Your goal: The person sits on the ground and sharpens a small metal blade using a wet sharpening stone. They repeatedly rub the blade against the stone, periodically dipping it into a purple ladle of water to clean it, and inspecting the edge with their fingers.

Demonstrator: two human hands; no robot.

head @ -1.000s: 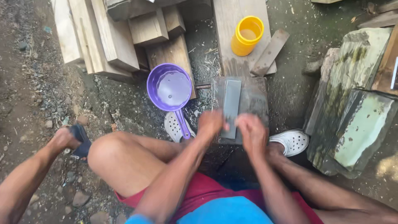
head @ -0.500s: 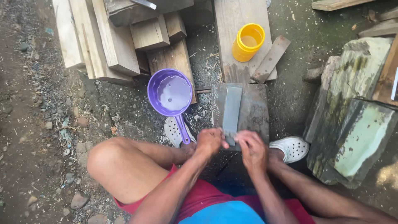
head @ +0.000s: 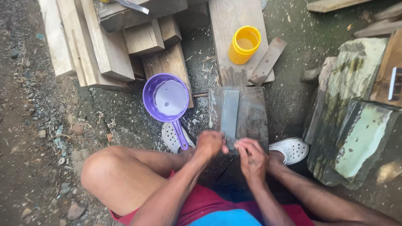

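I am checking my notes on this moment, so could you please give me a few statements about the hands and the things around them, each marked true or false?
1. Both the left hand and the right hand are at the near end of the grey sharpening stone. True.
2. The purple dipper lies to the right of the stone. False: it lies to its left, with its handle pointing toward the person.
3. The yellow cup stands on a wooden board beyond the stone. True.
4. The yellow cup is tipped on its side. False: it stands upright, mouth up.
5. The person is barefoot. False: white perforated clogs show on the feet.
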